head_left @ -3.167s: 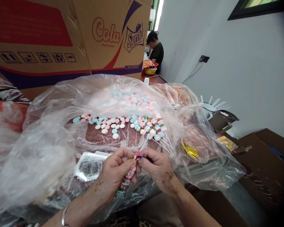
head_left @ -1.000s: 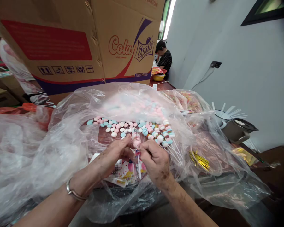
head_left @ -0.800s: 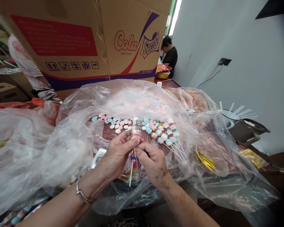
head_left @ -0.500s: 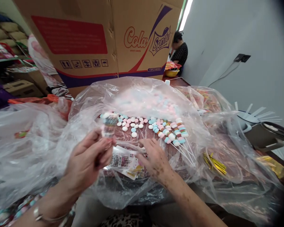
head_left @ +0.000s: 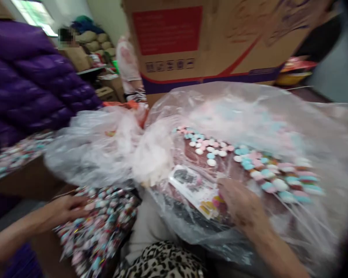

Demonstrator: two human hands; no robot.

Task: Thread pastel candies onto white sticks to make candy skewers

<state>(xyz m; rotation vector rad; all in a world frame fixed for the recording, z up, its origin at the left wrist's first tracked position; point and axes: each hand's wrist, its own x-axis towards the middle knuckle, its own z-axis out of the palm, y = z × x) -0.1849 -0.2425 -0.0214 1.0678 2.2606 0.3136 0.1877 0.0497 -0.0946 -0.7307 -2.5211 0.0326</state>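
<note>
My left hand (head_left: 71, 208) reaches over a carton of wrapped candies (head_left: 101, 227) at the lower left. Its fingers are stretched out on the pile, and I see no candy stick held in it. My right hand (head_left: 243, 202), blurred, rests at the right end of a stack of printed plastic packets (head_left: 191, 185). Its fingers look loosely bent and apart, touching the packets; the fingertips are partly hidden. Loose pink, white and blue candies (head_left: 210, 150) lie beyond the packets. Several candy sticks (head_left: 284, 181) of stacked coloured pieces lie to the right.
A clear plastic bag (head_left: 234, 90) with more candies spreads over the table before a large cardboard box (head_left: 168, 73). Another crumpled bag (head_left: 104, 143) lies left. Purple sacks (head_left: 31, 77) and a second candy-filled carton (head_left: 20, 179) stand further left. Other people are partly visible behind.
My left hand has moved down and left from the table to the carton, and the candy stick it held is out of it. The view has turned left; my right hand stays by the packets.
</note>
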